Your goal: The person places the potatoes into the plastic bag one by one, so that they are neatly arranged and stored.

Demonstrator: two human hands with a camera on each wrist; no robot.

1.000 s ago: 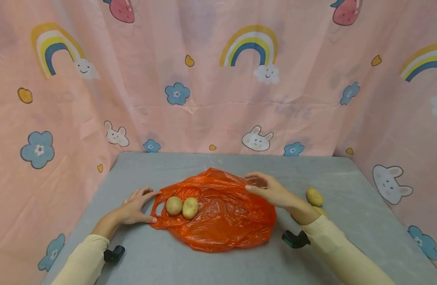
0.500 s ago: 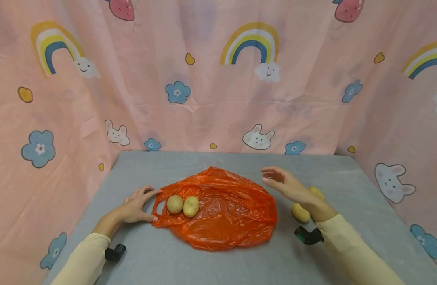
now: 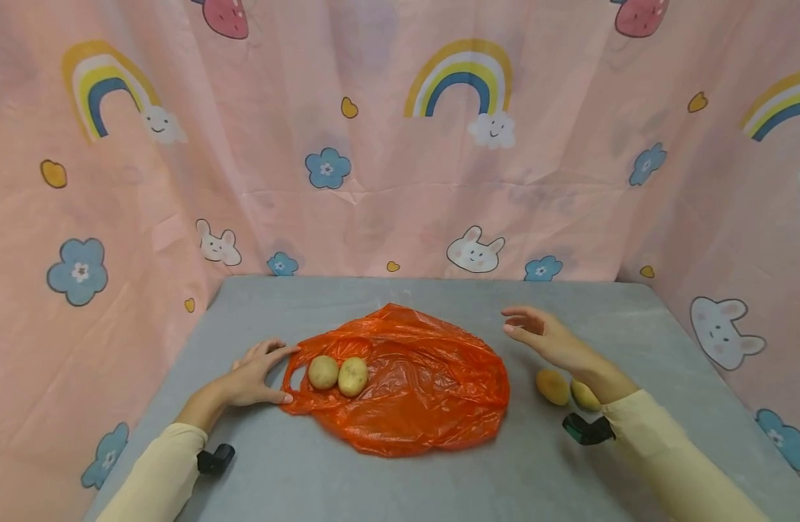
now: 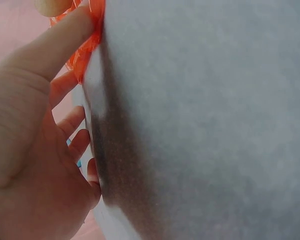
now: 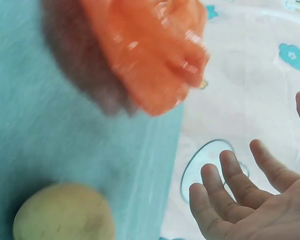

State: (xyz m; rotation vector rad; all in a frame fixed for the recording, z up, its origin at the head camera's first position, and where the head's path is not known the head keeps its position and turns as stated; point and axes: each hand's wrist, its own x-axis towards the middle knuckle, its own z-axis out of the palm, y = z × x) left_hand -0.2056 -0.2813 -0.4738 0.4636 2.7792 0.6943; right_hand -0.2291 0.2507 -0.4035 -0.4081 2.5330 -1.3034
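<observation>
An orange plastic bag lies flat across the middle of the table, its handle end at the left. Two potatoes sit side by side on it near the handles. My left hand rests at that end, fingers spread, with thumb and index fingertip touching the handles; the left wrist view shows the thumb on the orange plastic. To the right of the bag my right hand hovers with nothing in it, fingers loosely bent. Under its wrist lie two more potatoes, one partly covered by the forearm.
The grey table is enclosed at the back and both sides by a pink patterned curtain. Black wrist cameras hang below both cuffs. In the right wrist view a potato lies near the table edge.
My right hand has left the bag's far right part and moved rightward over the loose potatoes. The left hand and the two potatoes on the bag have stayed in place.
</observation>
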